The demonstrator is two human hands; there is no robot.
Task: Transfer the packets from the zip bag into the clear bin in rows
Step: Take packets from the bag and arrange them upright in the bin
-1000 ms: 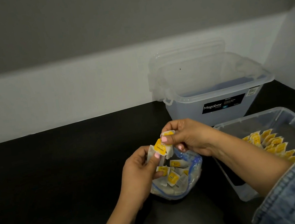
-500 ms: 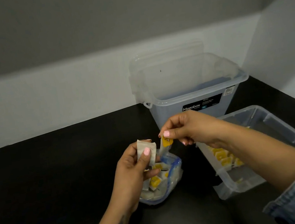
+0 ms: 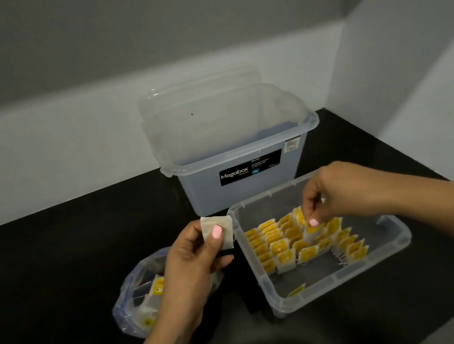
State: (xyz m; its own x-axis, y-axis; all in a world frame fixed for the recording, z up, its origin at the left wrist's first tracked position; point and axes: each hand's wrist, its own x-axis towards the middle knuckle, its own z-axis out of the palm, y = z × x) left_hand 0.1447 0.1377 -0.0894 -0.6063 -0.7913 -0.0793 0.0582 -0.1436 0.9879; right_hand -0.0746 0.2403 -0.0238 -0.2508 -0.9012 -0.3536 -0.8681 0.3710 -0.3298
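Since half a second ago the right hand [image 3: 337,194] has swung from above the zip bag [image 3: 138,295] across to the clear bin [image 3: 337,281], carrying its packet [image 3: 313,231] along, while the left hand [image 3: 194,261] stays near the bag with its own packet. From the head view, the right hand hangs over the middle of the bin, thumb and fingertips pinching the yellow-faced packet by its top edge, so that the packet dangles just above the standing rows [image 3: 297,242] already in the bin. Those rows run side by side across the bin floor, the packets upright with yellow faces toward the camera; one stray packet [image 3: 296,290] lies flat by the near wall. The left hand sits just left of the bin's rim, thumb pressed onto a pale packet [image 3: 218,230] held between thumb and fingers, its plain side showing. Below and left of that hand the bag lies open on the black counter [image 3: 58,268], more packets visible inside. The two hands are well apart. Behind the bin stands a taller Megabox tub [image 3: 238,176] against the wall, with its lid [image 3: 201,99] propped upright behind it.
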